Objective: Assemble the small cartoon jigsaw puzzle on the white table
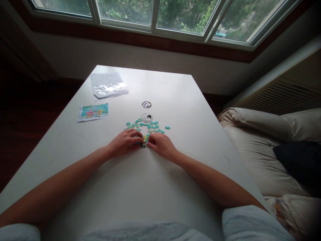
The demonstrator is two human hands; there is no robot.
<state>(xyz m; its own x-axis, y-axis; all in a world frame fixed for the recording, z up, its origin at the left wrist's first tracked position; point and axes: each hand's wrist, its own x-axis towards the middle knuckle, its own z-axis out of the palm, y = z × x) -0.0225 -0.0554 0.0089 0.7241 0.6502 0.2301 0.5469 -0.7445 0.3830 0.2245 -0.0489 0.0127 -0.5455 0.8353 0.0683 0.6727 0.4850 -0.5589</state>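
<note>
Both my hands rest on the white table and meet over a small joined cluster of puzzle pieces. My left hand has its fingers curled and pinched on the cluster's left side. My right hand pinches the cluster's right side with closed fingers. Just beyond my fingers lie several loose teal puzzle pieces, scattered flat on the table.
A round lid and a round hole or cap sit behind the pieces. A colourful reference picture lies at the left, with a clear plastic bag on paper farther back. A beige sofa stands at the right; windows lie ahead.
</note>
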